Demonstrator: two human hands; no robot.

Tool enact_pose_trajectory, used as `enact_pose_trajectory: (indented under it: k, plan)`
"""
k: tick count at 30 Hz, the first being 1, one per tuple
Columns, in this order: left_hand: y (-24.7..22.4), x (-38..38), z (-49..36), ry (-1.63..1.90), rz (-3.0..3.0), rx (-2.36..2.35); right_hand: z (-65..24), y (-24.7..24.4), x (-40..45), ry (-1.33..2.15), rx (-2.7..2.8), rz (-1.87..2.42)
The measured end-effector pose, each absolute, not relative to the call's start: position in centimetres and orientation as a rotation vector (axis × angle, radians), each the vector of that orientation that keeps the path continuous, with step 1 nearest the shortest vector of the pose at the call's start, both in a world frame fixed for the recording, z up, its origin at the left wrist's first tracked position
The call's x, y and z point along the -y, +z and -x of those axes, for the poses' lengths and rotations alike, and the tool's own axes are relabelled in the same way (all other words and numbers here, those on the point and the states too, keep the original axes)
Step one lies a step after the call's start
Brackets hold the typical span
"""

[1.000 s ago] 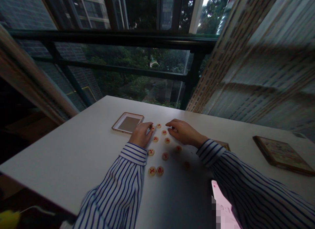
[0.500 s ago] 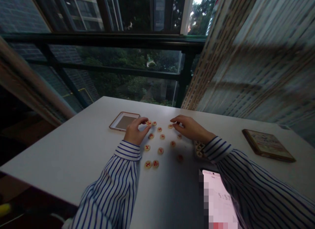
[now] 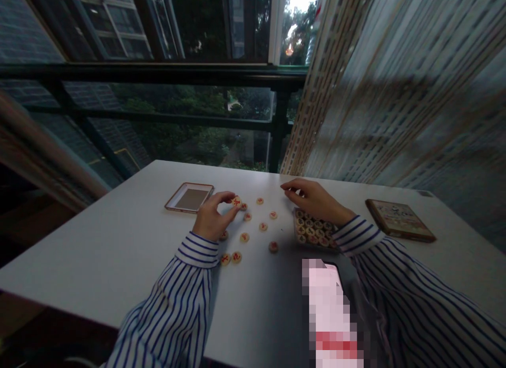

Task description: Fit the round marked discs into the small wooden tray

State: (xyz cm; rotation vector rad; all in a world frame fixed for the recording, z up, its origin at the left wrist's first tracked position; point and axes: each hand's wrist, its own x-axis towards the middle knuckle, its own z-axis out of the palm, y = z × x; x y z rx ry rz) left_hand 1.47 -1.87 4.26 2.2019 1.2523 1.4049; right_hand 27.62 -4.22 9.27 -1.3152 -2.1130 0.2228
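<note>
A round piece with a red character [image 3: 236, 201] is pinched between the thumb and index finger of my left hand [image 3: 215, 215]. Just right of those fingertips another red-marked piece [image 3: 244, 206] lies on the white table [image 3: 118, 241]. Several more such pieces, one of them a piece [image 3: 273, 247] apart from the others, are spread over the middle. My right hand [image 3: 312, 199] hovers beyond a box of pieces [image 3: 302, 239], its fingers curled and close together; whether they hold anything is hidden. The right sleeve covers part of the box.
An open shallow lid or tray [image 3: 169, 205] lies at the left. To the right is a flat patterned box [image 3: 401, 220]. A phone [image 3: 332, 304], partly pixelated, lies near the front. Window railing [image 3: 177, 73] and curtain [image 3: 316, 109] stand behind the table.
The view has shifted, so the table things appear farther left. My right hand has moved right, away from the pieces, uncovering more of the filled box. My left hand still holds its piece.
</note>
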Motion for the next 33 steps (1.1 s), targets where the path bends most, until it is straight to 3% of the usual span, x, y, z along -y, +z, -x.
enact_pose_trajectory:
  k: [33]
  plan:
    - [3.5, 7.8, -15.0, 1.364, -2.172, -1.147, -32.3, 8.1, 9.2, 0.401, 1.962, 1.485]
